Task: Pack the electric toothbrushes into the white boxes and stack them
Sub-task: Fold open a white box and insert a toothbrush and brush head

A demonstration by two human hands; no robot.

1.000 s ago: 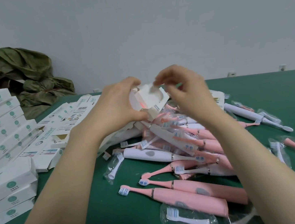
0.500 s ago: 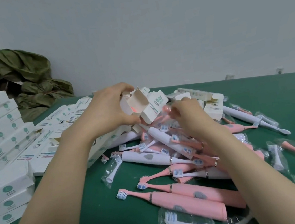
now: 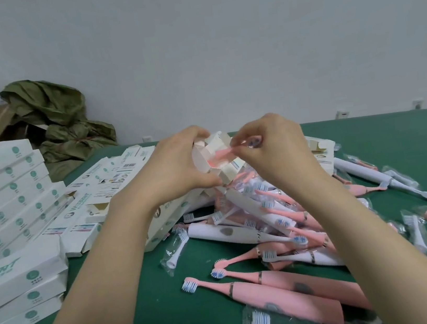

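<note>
1. Up from the pile [image 3: 268, 209] rose our right hand [image 3: 274, 153], pinching a pink brush head [image 3: 223, 155].
2. Our left hand [image 3: 177, 167] gripped the white box [image 3: 219, 141] at twelve o'clock.
3. We judged a straight feed best.

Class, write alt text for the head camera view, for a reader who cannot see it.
A left hand holds an open white box while the right hand pinches a pink brush head at its mouth. Pink and white toothbrushes lie piled on the green table; closed boxes are stacked at left.

head view looks forward and down, close over green table [image 3: 147, 322].
</note>
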